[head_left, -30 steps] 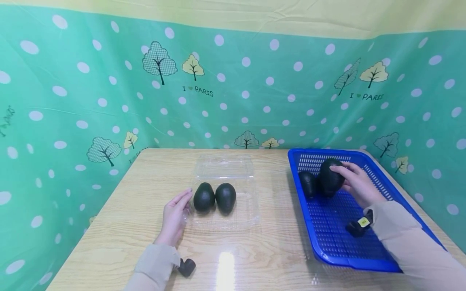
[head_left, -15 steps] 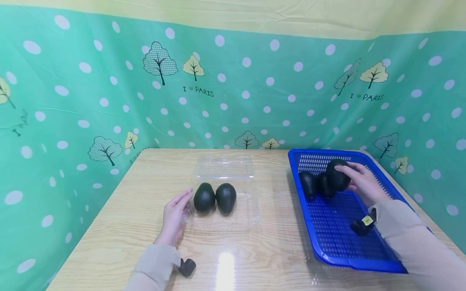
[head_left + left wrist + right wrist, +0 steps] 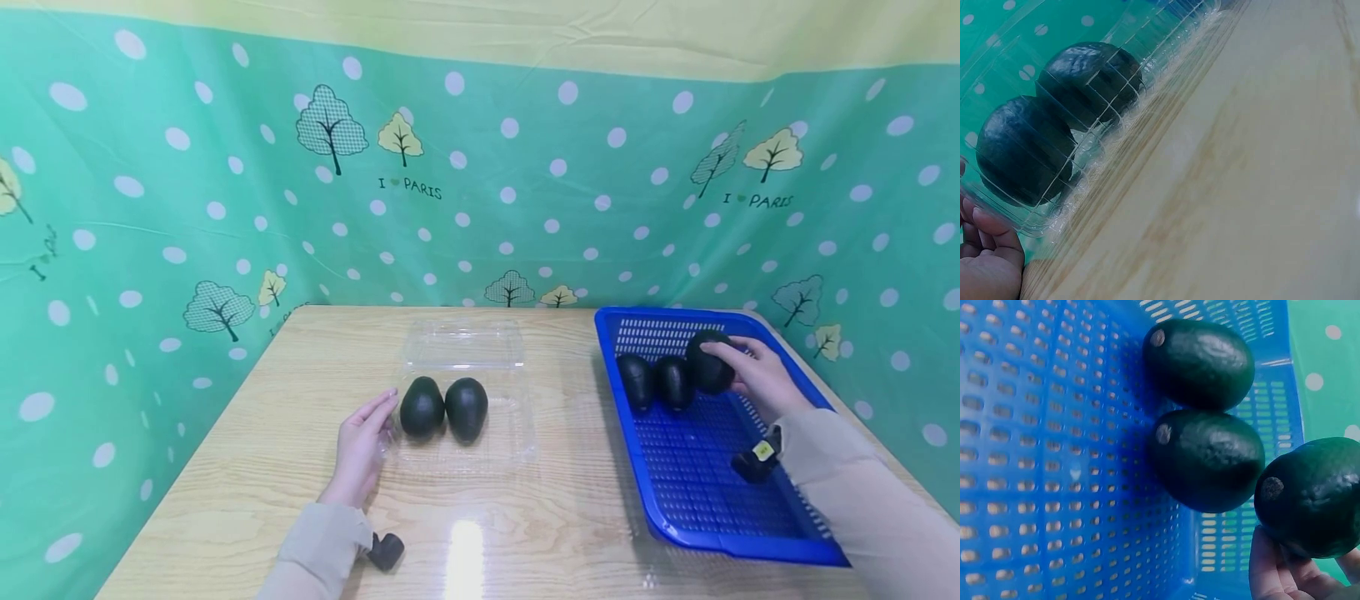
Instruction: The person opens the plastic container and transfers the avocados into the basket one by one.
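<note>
My right hand point(image 3: 767, 379) holds a dark green avocado point(image 3: 709, 362) inside the blue plastic basket point(image 3: 652, 500), near its far end. Left of it, two more avocados point(image 3: 1200, 365) lie side by side against the basket's wall; the right wrist view shows their stem ends. On the table, a clear hinged plastic box point(image 3: 510, 454) stands with its lid point(image 3: 462, 342) laid back. Two avocados point(image 3: 422, 408) sit next to each other in its left part. My left hand point(image 3: 362, 446) pinches the box's left rim, fingertips against the wall in the left wrist view point(image 3: 991, 234).
The basket takes up the right side of the wooden table point(image 3: 247, 467), and its rim rises above the tabletop. A green dotted curtain point(image 3: 525, 183) hangs behind the table and along both sides.
My right hand has moved a little to the right with its avocado, away from the other two, so the middle one now shows more fully. My left hand and the box stay where they were.
</note>
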